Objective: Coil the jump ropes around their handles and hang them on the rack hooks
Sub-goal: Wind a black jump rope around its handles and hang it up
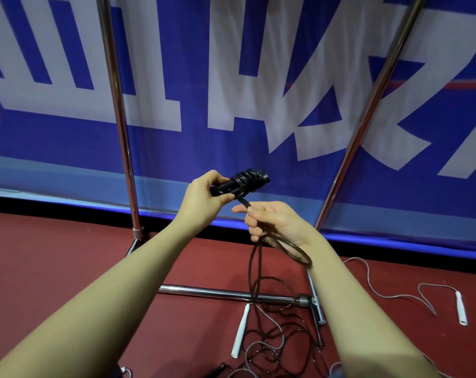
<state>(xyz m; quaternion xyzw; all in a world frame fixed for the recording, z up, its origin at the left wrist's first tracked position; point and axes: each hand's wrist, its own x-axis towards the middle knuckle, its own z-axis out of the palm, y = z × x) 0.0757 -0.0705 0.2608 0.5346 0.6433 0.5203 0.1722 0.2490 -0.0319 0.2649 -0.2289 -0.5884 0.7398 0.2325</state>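
Observation:
My left hand [204,195] grips the black jump-rope handles [242,181], which point up and to the right with several turns of black rope wound round them. My right hand [272,222], just below and to the right, holds the black rope [254,268] close to the coil. A loop of it sticks out under that hand, and the rest hangs down to a loose tangle on the red floor. The chrome rack [226,293] stands right behind my hands, with its base bar low on the floor. No hooks are in view.
A white-handled jump rope lies on the floor: one handle [241,334] near the rack base, the other handle [461,308] at the right, joined by a grey cord. The rack's two uprights [119,118] rise before a blue and white banner [231,77].

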